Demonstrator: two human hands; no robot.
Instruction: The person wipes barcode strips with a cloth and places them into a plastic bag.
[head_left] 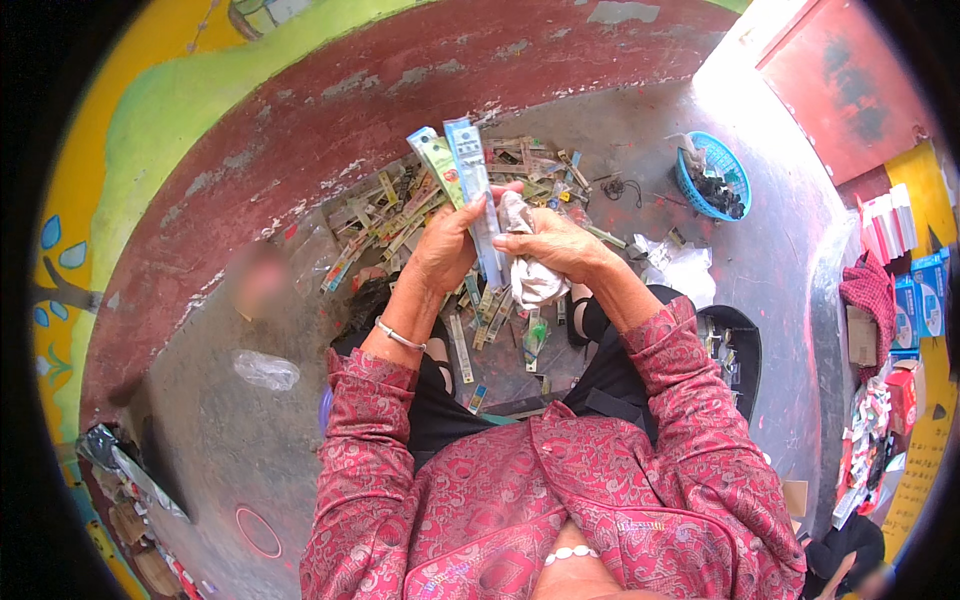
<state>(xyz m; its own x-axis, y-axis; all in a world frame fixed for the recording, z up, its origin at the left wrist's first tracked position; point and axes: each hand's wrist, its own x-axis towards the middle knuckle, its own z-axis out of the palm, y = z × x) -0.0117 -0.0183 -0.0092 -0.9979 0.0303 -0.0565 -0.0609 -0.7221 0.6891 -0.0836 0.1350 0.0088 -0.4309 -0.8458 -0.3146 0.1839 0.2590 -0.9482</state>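
Observation:
My left hand (446, 246) is closed around long, narrow printed strips, one light blue (467, 150) and one greenish (438, 165), held upright and fanned apart at the top. My right hand (558, 246) grips a crumpled whitish cloth (536, 281), its thumb reaching to the lower part of the blue strip. Both hands are close together in front of me. Beneath and beyond them, a wide heap of similar narrow strips (400, 222) lies scattered on the floor. Whether the strips are flat packs or stiff pieces, I cannot tell.
A blue plastic basket (741, 168) with dark pieces stands at the right. Nearer lie a white plastic bag (686, 272) and a black tub (745, 345). Clear plastic (266, 370) lies on the left floor. Boxes (917, 300) line the right wall.

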